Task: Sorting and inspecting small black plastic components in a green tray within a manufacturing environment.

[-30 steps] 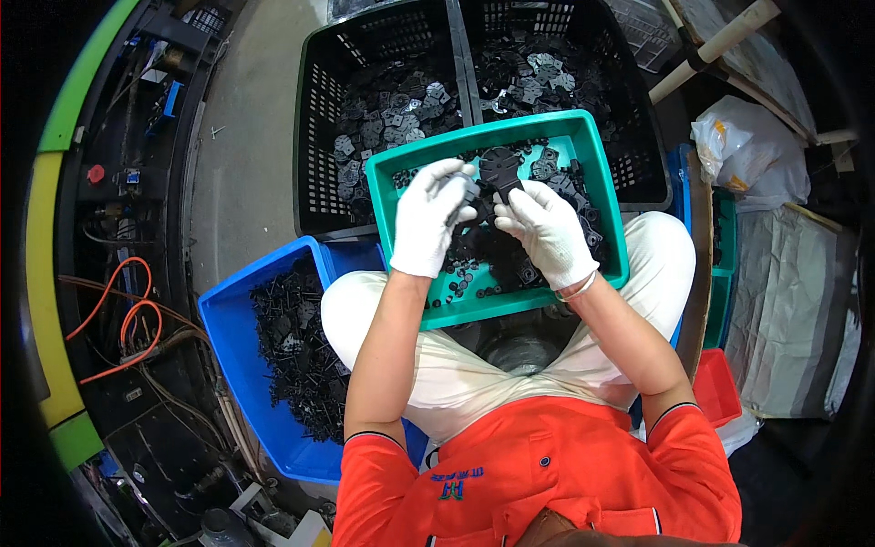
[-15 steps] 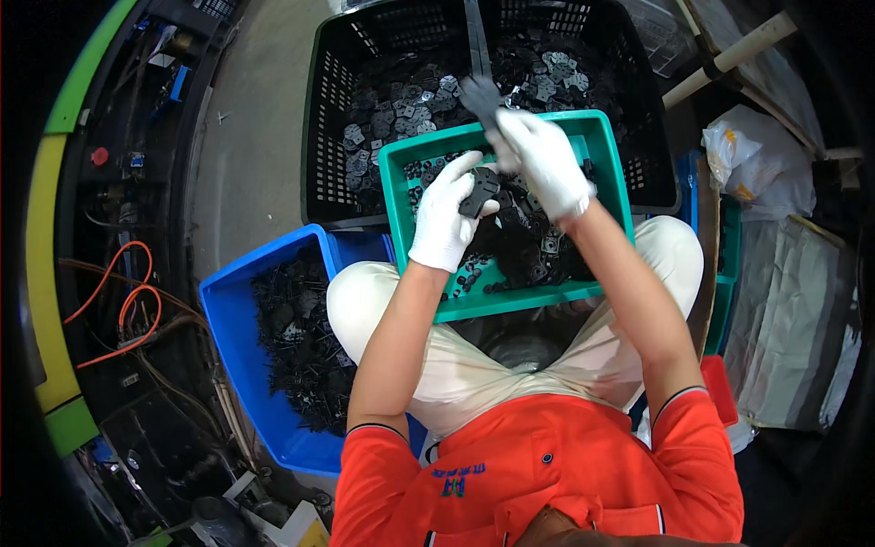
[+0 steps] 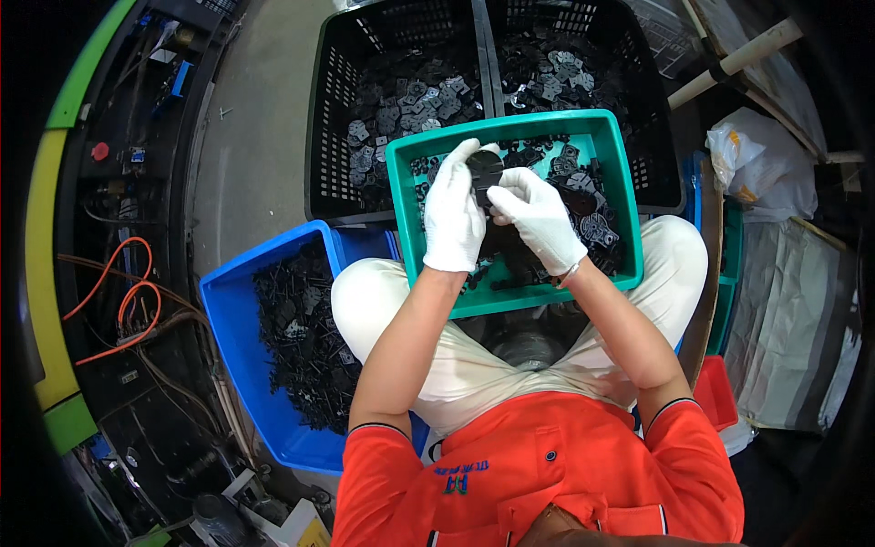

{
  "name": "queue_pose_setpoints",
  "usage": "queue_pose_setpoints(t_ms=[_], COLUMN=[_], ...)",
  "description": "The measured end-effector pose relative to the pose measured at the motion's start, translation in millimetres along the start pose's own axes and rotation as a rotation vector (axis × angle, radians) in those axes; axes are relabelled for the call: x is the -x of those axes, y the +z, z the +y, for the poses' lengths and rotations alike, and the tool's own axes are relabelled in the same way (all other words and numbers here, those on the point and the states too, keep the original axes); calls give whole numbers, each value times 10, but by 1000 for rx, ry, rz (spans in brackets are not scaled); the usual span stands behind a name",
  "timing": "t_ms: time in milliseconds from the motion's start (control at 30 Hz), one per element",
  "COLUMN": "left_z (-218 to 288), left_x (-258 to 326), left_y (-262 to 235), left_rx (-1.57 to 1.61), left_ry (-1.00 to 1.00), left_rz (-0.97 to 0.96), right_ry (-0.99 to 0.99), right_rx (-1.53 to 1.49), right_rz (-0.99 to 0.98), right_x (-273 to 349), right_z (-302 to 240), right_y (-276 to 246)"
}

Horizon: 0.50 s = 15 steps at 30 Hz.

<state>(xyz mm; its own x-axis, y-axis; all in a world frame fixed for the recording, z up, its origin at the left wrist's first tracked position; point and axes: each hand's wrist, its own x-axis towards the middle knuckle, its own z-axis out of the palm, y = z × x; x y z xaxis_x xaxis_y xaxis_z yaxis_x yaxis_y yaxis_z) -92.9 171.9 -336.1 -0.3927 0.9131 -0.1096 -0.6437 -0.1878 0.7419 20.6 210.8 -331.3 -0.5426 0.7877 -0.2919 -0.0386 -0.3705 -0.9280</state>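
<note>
Over the green tray (image 3: 626, 187) on my lap, my two white-gloved hands meet at a small black flat part (image 3: 484, 167). My left hand (image 3: 456, 217) is closed round its left side, fingers and thumb along the edge. My right hand (image 3: 540, 219) is curled with its fingertips pinched against the part's lower right edge. Whether a second small piece is between those fingertips, I cannot tell. Beneath, the tray holds many loose black pieces, small round ones and flat plates (image 3: 597, 228); my hands hide part of them.
Beyond the tray stands a black perforated crate (image 3: 330, 137) with a divider, filled with dark flat plates. A blue bin (image 3: 232, 319) of thin black parts sits left of my leg. A red container (image 3: 715, 392) and plastic bags (image 3: 761, 159) are at right. Machinery lines the far left.
My right hand has come back toward me from the crate side, down to the part in my left hand. The left hand has turned more upright round its part.
</note>
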Motion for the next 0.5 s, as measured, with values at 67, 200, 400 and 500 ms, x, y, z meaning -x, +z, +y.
queue_pose_setpoints(t_ms=[67, 200, 400, 500], left_z=[47, 76, 55, 48], left_x=[12, 11, 49, 47], left_y=[32, 56, 109, 122], left_rx=[14, -202, -249, -268], left_ry=[5, 14, 7, 2], left_rz=[-13, -31, -34, -20], right_ry=[-7, -54, -87, -41], right_rx=[-32, -35, -116, -98], right_rz=[44, 87, 136, 121], right_x=[27, 61, 76, 86], right_z=[-84, -168, -127, -92], right_y=[-5, -55, -73, -121])
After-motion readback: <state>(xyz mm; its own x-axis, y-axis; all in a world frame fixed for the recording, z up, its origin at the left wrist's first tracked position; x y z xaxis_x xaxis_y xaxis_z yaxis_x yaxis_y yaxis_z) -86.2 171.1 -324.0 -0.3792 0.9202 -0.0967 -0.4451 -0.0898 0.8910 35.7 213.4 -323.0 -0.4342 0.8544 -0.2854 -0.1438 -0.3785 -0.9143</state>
